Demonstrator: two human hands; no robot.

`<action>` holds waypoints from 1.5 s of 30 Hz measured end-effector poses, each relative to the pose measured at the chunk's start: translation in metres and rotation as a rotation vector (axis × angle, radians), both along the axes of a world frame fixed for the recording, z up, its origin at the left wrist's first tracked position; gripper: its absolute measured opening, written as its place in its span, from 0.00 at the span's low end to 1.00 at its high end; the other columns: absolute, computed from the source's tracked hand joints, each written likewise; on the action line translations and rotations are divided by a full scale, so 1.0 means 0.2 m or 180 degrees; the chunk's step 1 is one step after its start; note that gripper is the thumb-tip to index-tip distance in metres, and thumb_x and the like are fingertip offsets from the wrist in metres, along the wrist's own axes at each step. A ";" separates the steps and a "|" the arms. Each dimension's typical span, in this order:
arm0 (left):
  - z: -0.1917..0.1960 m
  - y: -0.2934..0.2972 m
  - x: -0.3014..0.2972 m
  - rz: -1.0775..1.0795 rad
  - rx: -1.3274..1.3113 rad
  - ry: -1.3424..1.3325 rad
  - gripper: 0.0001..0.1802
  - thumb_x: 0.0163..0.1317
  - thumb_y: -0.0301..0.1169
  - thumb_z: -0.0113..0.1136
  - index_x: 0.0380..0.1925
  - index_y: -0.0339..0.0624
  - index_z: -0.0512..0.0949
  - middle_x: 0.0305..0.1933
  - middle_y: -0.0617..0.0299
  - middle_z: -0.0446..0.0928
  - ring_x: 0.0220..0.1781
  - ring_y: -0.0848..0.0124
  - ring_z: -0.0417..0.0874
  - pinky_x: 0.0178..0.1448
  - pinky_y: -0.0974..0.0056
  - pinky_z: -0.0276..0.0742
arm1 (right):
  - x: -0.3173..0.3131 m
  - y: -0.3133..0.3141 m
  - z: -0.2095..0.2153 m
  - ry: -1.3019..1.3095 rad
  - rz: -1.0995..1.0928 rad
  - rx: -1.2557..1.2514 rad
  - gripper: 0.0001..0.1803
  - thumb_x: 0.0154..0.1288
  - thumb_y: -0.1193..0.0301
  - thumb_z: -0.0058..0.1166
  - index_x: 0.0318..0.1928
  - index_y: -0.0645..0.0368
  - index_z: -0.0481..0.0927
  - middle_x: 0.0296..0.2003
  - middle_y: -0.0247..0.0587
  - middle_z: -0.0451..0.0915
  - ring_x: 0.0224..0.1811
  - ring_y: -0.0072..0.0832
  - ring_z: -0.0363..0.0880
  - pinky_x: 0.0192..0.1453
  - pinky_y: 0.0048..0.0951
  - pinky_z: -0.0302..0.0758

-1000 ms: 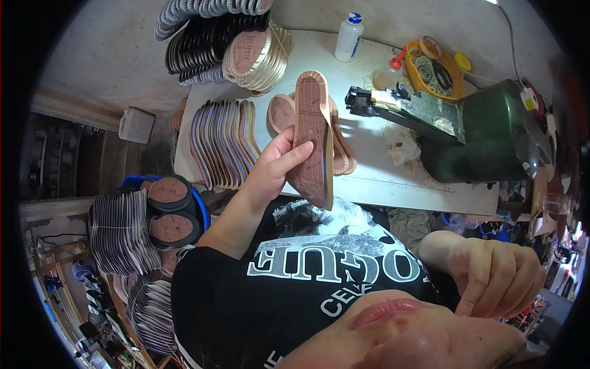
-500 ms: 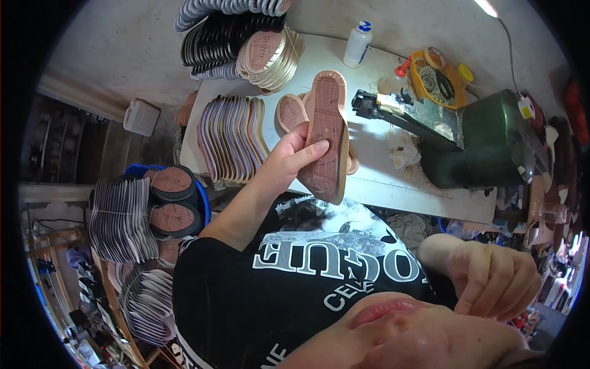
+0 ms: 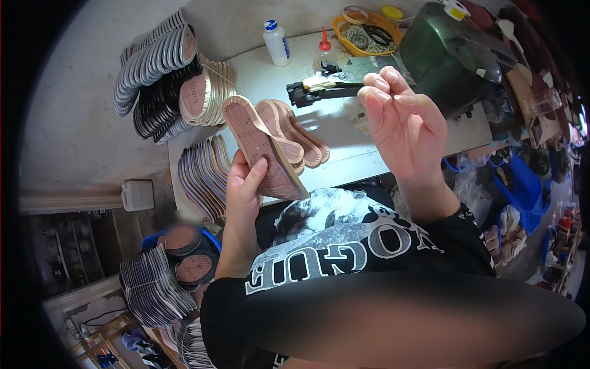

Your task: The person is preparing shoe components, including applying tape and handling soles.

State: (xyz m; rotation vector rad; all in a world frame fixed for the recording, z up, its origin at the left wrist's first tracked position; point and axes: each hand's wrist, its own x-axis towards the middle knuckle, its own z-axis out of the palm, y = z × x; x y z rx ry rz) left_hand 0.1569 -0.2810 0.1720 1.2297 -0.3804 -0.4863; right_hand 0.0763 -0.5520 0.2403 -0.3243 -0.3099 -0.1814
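My left hand is closed around a shoe insole with a pinkish-brown lined face and a pale rim, its thumb flat on the face. The insole is tilted above the table's near edge. My right hand is raised in front of the green machine, palm showing, its fingers half bent and nothing visible in them. Just beyond the held piece, several similar insoles lie on the white table. The machine's black metal arm points toward them.
Left on the table stand a row of striped-edge insoles and tied bundles of soles. A white bottle, a red-tipped bottle and a yellow basket are at the back. A blue tub with soles stands lower left.
My right hand has come up from the lower right to above the table, its fingers loosening. My left hand still holds the insole, now tilted further left. The whole view has shifted.
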 end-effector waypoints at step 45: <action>0.00 -0.25 0.08 0.2091 0.0348 -0.0861 0.32 0.70 0.45 0.63 0.62 0.36 0.64 0.63 0.53 0.65 0.63 0.66 0.68 0.69 0.61 0.65 | 0.09 0.39 -0.41 0.0684 -0.1253 -0.1782 0.07 0.71 0.79 0.60 0.47 0.64 0.79 0.43 0.35 0.83 0.46 0.17 0.81 0.52 0.22 0.78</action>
